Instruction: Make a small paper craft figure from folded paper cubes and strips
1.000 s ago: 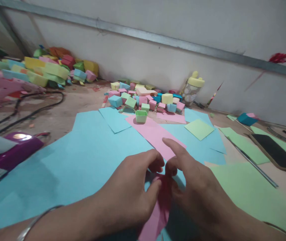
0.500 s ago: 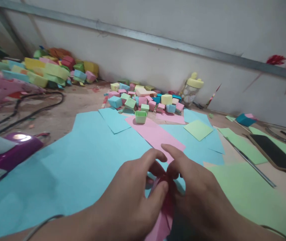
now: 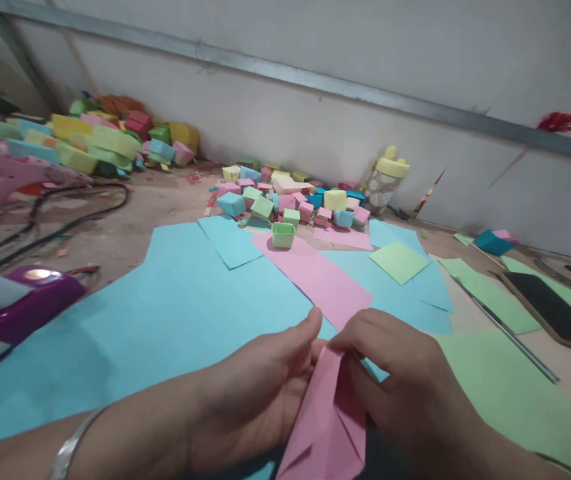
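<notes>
My left hand [image 3: 250, 393] and my right hand [image 3: 405, 387] meet at the bottom middle, both closed on a folded pink paper piece [image 3: 330, 427]. The left thumb lies along the fold's upper left edge. The right fingers pinch its top and right side. The piece is held just above a large light blue sheet [image 3: 165, 313]. A long pink paper strip [image 3: 315, 277] lies on the sheets just beyond my fingertips. A silver bangle [image 3: 68, 447] circles my left wrist.
Several small folded paper boxes [image 3: 290, 197] are heaped near the wall, a green one [image 3: 282, 234] standing apart. Bigger coloured boxes [image 3: 100, 137] sit at far left. A purple stapler [image 3: 15, 313], pink glue gun [image 3: 5, 177], jar [image 3: 383, 183], green sheets [image 3: 510, 393], metal ruler [image 3: 510, 337] and dark tablet [image 3: 550, 310] surround.
My hands have drawn back toward me and lifted the pink piece; it now shows as a longer folded shape between my fingers. My right forefinger has curled down onto it.
</notes>
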`<state>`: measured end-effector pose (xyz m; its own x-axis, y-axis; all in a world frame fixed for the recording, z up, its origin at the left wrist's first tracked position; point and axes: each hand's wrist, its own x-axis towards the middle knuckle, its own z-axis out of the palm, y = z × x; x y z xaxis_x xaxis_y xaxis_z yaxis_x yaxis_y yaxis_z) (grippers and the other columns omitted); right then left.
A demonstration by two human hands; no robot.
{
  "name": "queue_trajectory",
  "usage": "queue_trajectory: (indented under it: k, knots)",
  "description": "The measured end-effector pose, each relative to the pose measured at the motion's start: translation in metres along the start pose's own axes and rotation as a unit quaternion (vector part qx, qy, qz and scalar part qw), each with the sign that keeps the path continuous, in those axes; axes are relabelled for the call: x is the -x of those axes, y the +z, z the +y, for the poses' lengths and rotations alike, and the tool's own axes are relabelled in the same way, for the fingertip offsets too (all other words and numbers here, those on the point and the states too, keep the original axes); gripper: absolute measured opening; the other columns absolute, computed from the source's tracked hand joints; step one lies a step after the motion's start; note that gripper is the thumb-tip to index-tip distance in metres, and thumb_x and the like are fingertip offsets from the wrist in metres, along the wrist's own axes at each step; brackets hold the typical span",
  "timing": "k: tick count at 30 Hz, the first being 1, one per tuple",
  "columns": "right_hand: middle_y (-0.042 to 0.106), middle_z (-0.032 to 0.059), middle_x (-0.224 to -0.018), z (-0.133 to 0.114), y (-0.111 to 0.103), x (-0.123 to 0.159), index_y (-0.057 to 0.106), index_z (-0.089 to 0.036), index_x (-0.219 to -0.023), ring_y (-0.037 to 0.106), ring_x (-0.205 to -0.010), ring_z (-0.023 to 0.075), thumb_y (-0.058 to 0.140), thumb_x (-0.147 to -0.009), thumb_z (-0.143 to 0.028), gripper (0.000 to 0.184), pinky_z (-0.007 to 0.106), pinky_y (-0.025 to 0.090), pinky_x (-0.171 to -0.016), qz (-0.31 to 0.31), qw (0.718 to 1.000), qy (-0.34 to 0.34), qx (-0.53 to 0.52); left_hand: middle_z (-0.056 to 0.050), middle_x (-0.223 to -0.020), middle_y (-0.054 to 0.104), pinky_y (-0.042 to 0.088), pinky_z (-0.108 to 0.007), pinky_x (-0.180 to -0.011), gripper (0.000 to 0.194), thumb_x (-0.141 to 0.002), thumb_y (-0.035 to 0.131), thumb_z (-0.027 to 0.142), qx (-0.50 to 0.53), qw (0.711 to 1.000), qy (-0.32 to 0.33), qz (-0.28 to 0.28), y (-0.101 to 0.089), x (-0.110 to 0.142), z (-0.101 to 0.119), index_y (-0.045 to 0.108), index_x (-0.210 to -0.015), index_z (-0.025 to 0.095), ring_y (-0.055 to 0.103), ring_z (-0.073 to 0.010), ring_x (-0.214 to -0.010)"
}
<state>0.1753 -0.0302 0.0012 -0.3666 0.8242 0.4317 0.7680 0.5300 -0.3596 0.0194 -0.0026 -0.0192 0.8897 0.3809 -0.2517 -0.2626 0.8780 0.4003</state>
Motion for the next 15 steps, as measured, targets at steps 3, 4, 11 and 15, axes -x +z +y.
queue_trajectory:
  k: [3, 4, 11, 15]
  knots:
    - [0.054, 0.0053, -0.055, -0.0004, -0.0015, 0.0006, 0.061, -0.011, -0.063, 0.048, -0.053, 0.0149, 0.038, -0.072, -0.002, 0.026, 0.025, 0.036, -0.047, 0.025, 0.999, -0.023, -0.001, -0.008, -0.075, 0.061, 0.038, -0.031, -0.084, 0.051, -0.088, 0.03, 0.051, 0.003, 1.0, -0.006, -0.014, 0.0005, 0.001, -0.0031, 0.059, -0.084, 0.008, 0.06, -0.0191, -0.079]
    - [0.054, 0.0058, -0.055, -0.0006, -0.002, 0.0002, 0.061, -0.011, -0.062, 0.048, -0.053, 0.0151, 0.039, -0.072, -0.002, 0.026, 0.025, 0.035, -0.047, 0.027, 0.999, -0.032, 0.005, -0.008, -0.075, 0.061, 0.038, -0.031, -0.084, 0.051, -0.089, 0.03, 0.049, 0.006, 1.0, -0.003, -0.018, 0.0008, 0.0009, -0.0037, 0.059, -0.085, 0.008, 0.06, -0.0192, -0.08]
    - [0.056, 0.0032, -0.062, -0.0003, -0.0051, -0.0015, 0.059, -0.013, -0.066, 0.049, -0.058, 0.0147, 0.042, -0.063, 0.0, 0.022, 0.025, 0.035, -0.052, -0.073, 0.996, 0.044, 0.006, -0.009, -0.076, 0.062, 0.038, -0.031, -0.084, 0.047, -0.091, 0.03, 0.043, 0.0, 0.999, 0.015, -0.032, 0.0029, 0.0, 0.0006, 0.06, -0.087, 0.007, 0.06, -0.0187, -0.081]
    - [0.046, -0.0026, -0.053, 0.0007, 0.0012, 0.0005, 0.05, -0.016, -0.053, 0.039, -0.049, 0.0096, 0.048, -0.054, -0.001, 0.015, 0.021, 0.027, -0.045, -0.037, 0.997, 0.066, 0.0, -0.01, -0.08, 0.062, 0.038, -0.031, -0.083, 0.045, -0.088, 0.036, 0.045, -0.025, 0.999, 0.0, -0.027, 0.0019, -0.0003, -0.0001, 0.06, -0.087, 0.007, 0.06, -0.0195, -0.081]
